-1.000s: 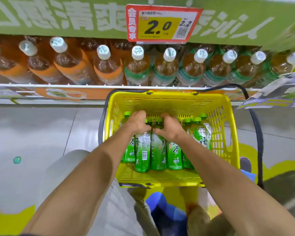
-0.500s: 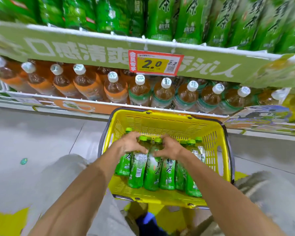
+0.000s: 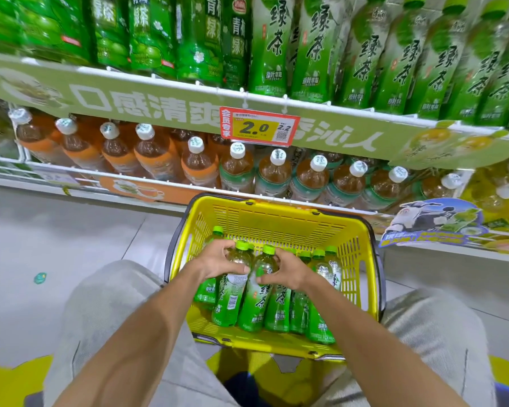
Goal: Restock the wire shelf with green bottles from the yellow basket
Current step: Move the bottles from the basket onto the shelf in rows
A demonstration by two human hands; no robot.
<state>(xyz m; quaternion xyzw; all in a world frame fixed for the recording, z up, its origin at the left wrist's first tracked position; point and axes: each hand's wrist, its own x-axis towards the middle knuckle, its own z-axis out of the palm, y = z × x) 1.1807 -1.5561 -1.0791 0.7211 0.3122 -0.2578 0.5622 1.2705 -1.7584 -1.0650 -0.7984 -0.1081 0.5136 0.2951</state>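
Observation:
A yellow basket [image 3: 276,221] sits on the floor in front of me, holding several green bottles with green caps. My left hand [image 3: 218,262] grips the neck of one green bottle [image 3: 229,295]. My right hand [image 3: 288,271] grips the neck of the neighbouring green bottle [image 3: 257,304]. Both bottles are raised a little above the others, which lean in a row to the right [image 3: 321,318]. Above, the wire shelf [image 3: 321,108] carries a row of matching green bottles [image 3: 312,54].
Below the green shelf banner hangs a red and yellow price tag [image 3: 259,129]. The lower shelf holds brown tea bottles with white caps [image 3: 235,168]. My knees flank the basket. Grey floor tiles lie to the left, with a small teal scrap [image 3: 39,278].
The view has tilted up, bringing the upper shelf of green bottles into sight. Both hands have closed around two bottle necks and lifted them slightly out of the row.

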